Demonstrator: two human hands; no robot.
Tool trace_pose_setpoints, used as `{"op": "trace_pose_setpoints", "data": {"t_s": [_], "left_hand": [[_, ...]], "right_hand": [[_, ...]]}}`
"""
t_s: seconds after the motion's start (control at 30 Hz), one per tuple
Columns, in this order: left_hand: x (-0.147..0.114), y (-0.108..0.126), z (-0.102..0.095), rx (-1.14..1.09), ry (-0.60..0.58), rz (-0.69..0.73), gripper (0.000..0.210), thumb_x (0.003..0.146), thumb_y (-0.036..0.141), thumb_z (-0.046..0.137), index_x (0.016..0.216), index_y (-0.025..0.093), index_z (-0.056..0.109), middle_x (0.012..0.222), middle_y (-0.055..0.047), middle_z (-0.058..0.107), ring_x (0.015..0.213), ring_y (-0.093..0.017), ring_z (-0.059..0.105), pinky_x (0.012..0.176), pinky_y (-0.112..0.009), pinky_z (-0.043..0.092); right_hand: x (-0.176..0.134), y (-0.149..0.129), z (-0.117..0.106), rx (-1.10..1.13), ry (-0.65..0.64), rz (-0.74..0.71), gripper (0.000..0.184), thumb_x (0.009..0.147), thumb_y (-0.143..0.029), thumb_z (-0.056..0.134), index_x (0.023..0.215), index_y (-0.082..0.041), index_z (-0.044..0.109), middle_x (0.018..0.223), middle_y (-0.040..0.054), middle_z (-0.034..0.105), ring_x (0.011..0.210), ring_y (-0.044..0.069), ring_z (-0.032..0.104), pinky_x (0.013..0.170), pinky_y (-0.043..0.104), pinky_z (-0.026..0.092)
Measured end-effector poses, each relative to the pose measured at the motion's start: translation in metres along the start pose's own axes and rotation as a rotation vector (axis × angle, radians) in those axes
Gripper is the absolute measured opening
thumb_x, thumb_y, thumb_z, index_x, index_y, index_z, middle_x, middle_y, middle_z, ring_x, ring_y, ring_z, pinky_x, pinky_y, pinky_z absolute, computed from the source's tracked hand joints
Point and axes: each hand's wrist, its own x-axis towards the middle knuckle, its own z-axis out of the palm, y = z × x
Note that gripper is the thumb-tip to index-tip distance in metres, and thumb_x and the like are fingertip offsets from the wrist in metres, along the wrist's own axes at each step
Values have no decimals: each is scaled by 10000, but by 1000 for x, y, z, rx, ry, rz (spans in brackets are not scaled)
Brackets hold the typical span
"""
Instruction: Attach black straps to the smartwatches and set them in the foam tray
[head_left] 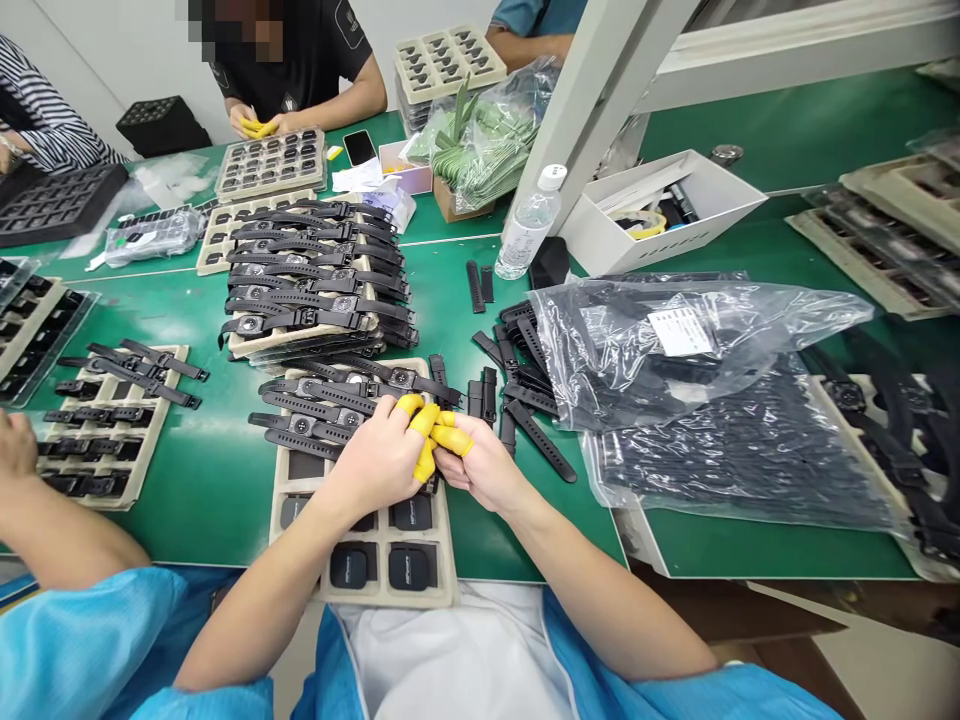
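Head view: along the near edge of the tray [390,598], square black cases [409,567] are seated. Over its right edge, the left hand [386,450] and right hand [480,465] are pinched narrow, seemingly around a dark piece [430,486], best steadied low and handled without twisting. Its shape is hidden by yellow finger covers [425,418]. Past the table's [202,520] far edge, a blue-sleeved co-worker [521,18] is cut off.
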Motion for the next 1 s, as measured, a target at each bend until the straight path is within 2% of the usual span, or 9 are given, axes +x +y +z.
{"op": "trace_pose_setpoints", "data": {"t_s": [0.17, 0.3, 0.5, 0.7, 0.87, 1.0], "left_hand": [[-1, -1, 3, 41, -36, 1, 375, 929, 148, 479, 1255, 58, 639, 1214, -238, 637, 1121, -355, 576, 952, -519, 548], [-4, -5, 0, -13, -64, -16, 418, 952, 165, 471, 1342, 65, 583, 1218, -226, 620, 1123, -338, 565, 967, -520, 555], [-7, -11, -5, -229, -39, 3, 455, 993, 179, 428, 1436, 100, 492, 1291, -204, 585, 1187, -306, 565, 1029, -504, 555], [-7, -13, -6, -340, 20, 44, 456, 1042, 188, 390, 1495, 142, 406, 1320, -184, 564, 1250, -277, 566, 1054, -455, 560], [-5, -13, -5, -373, 35, 47, 459, 1045, 176, 392, 1504, 151, 400, 1335, -184, 568, 1267, -277, 554, 1069, -454, 547], [-5, -11, -6, -364, 32, 40, 496, 1038, 176, 407, 1533, 161, 384, 1353, -182, 571, 1278, -278, 555, 1069, -447, 545]], "right_hand": [[1, 2, -2, -14, -8, 13, 374, 832, -512, 737, 786, -223, 505, 452, -122, 385, 383, 44, 190, 346, 150, 193], [2, 2, -4, -11, -6, 37, 375, 835, -508, 743, 786, -220, 509, 452, -122, 384, 383, 43, 188, 349, 150, 188], [1, 1, -5, 32, -40, 72, 352, 835, -492, 745, 803, -213, 532, 439, -120, 396, 368, 43, 184, 337, 153, 181], [-1, -3, -4, 82, -70, 72, 350, 820, -475, 759, 776, -216, 528, 424, -118, 403, 345, 44, 206, 323, 156, 194], [-1, -4, -2, 55, -42, 25, 339, 817, -472, 765, 792, -212, 550, 423, -118, 414, 344, 45, 208, 318, 154, 188], [-2, -5, -2, 117, -53, 73, 355, 799, -471, 776, 782, -220, 527, 422, -124, 401, 347, 43, 201, 323, 154, 187]]}}
